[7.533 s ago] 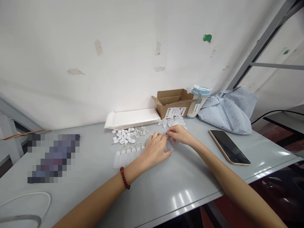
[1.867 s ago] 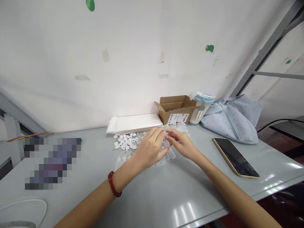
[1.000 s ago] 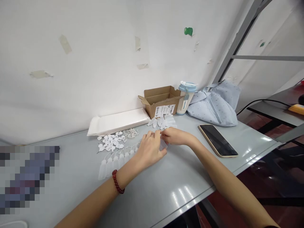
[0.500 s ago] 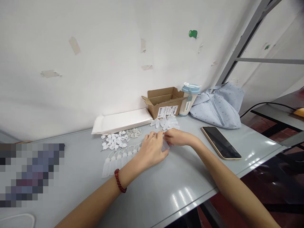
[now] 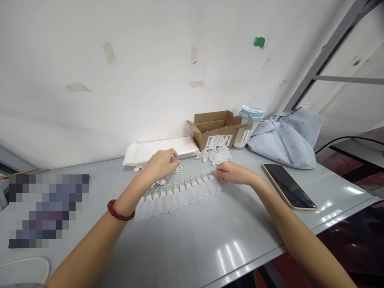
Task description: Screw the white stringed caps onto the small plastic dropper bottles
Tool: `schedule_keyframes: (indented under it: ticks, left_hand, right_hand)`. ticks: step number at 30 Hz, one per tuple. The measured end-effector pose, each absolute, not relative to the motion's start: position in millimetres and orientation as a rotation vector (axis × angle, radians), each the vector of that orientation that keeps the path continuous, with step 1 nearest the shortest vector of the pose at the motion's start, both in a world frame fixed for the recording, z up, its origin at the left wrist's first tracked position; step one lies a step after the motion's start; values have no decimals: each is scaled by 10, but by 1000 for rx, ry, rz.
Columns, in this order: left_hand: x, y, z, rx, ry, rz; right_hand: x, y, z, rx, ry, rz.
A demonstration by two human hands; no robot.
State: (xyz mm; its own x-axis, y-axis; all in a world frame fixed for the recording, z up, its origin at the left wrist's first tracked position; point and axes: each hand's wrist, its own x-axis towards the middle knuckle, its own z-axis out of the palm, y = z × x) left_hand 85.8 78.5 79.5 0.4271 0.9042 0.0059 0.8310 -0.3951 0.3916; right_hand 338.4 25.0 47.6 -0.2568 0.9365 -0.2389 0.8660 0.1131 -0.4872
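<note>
The left hand (image 5: 160,163) is now off the row of translucent sleeves (image 5: 171,200) it covers half a second earlier and is just beside the white cords (image 5: 180,168), its thumb and forefinger apart; the right hand (image 5: 234,173) stays at the row's right end, fingertips drawn together, though whether they pinch the last sleeve (image 5: 215,182) I cannot tell. The grey worktop (image 5: 180,248) carries the row, side by side, in front of the cardboard box (image 5: 219,134). Each sleeve looks light, thin, slightly flexible and probably slippery, best held by its side edges near the narrow top. The cords, finest of all, look soft and easily tangled
</note>
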Motion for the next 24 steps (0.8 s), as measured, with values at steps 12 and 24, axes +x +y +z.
schedule_keyframes:
  ticks: [12,24]
  left_hand:
    - [791,915,535,2406,1551,231]
    - [774,920,586,2366,1582,378]
  right_hand:
    - [3404,408,343,-1805,-2098,107]
    - [3451,520,129,-1745,-2254,-46]
